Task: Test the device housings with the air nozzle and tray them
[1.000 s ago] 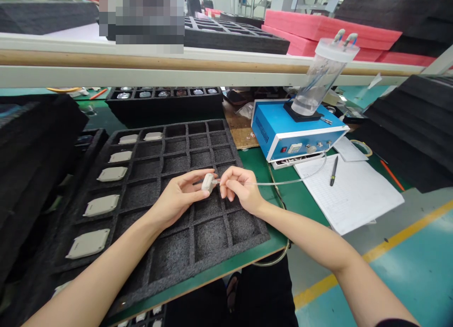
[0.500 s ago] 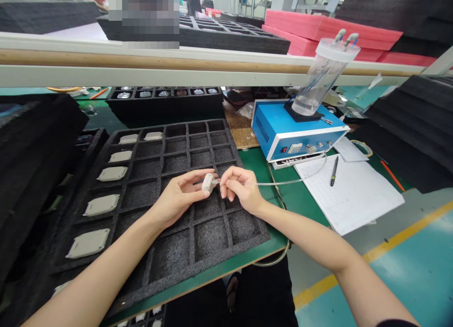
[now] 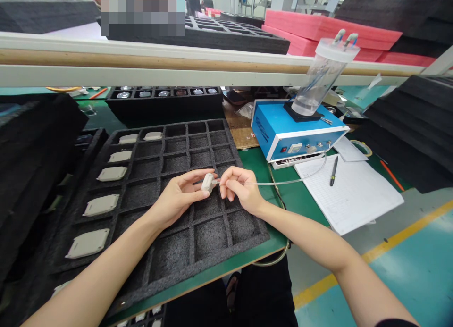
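Between the thumb and fingers of my left hand (image 3: pixel 177 195) is a small beige plastic housing (image 3: pixel 207 183), held on edge above the black foam tray (image 3: pixel 210 239). My right hand (image 3: pixel 242 189) pinches a clear thin tube (image 3: pixel 276 183) close to its tip. The tube's end meets the side of the housing, though I cannot tell how deep it sits. From my right hand the tube runs to the front of a blue box-shaped device (image 3: pixel 269 121). Similar beige housings (image 3: pixel 88 243) lie in the tray's left compartments.
A clear cylinder (image 3: pixel 311 88) holding some liquid stands on the blue device. To the right lie paper sheets (image 3: pixel 361 195) with a black pen (image 3: pixel 333 171). Stacked black foam (image 3: pixel 414 124) is at far right, more foam (image 3: pixel 31 176) at left. A shelf rail (image 3: pixel 198 62) crosses above.
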Tool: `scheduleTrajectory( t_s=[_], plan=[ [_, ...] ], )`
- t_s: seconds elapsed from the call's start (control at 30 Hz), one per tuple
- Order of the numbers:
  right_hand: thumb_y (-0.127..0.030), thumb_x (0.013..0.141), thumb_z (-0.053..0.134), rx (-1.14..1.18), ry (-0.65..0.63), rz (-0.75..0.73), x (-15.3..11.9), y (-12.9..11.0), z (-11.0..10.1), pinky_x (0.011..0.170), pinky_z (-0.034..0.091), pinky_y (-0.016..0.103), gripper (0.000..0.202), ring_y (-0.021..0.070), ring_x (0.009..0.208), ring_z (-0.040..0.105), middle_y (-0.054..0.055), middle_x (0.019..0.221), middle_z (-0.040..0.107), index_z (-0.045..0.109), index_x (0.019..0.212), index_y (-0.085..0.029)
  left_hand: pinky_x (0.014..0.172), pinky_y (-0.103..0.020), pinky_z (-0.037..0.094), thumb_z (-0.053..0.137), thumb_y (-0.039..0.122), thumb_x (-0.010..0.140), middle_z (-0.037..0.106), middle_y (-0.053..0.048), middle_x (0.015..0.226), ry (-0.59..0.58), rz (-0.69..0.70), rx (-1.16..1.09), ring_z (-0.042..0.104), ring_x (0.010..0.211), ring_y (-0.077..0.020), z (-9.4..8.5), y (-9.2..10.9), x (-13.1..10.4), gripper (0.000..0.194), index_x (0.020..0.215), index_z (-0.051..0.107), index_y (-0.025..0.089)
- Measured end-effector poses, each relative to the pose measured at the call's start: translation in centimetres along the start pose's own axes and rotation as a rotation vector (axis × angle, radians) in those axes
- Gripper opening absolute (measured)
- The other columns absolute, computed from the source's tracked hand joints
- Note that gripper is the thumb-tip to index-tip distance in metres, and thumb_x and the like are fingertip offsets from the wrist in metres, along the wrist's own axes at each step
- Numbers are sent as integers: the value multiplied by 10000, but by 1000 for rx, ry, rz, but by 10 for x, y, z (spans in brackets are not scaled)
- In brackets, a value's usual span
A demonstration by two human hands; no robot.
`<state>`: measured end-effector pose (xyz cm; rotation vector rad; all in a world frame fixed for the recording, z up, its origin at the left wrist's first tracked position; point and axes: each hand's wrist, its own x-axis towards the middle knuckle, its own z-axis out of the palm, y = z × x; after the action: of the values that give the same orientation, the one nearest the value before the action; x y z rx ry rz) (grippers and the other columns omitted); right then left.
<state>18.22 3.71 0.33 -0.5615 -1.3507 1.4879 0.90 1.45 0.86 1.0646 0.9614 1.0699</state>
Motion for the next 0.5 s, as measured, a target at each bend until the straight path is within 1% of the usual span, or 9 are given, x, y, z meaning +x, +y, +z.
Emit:
scheduleTrajectory(
  t_s=[0.3,0.4,0.5],
  plan=[
    [-165,692,489,-6,1,12,0,-1,1,368,306,171,72,48,344,409,-42,470,556,540,644,-148,956,-270,424,770,154,620,699,-33,1028,-2,-10,9,627,993,-174,0,1,0,428,1029,679,243],
    [-182,693,492,-17,3,13,0,-1,1,368,304,172,74,50,346,411,-42,468,553,535,640,-152,964,-286,420,767,152,619,701,-38,1026,-1,-7,9,626,1001,-186,1,1,0,427,1027,679,240],
    [-182,691,494,-18,3,17,0,-2,1,370,305,175,73,51,345,409,-42,468,553,537,640,-153,970,-323,420,770,156,610,699,-63,1032,11,-1,19,624,1014,-216,1,1,-1,433,1029,678,217]
  ],
)
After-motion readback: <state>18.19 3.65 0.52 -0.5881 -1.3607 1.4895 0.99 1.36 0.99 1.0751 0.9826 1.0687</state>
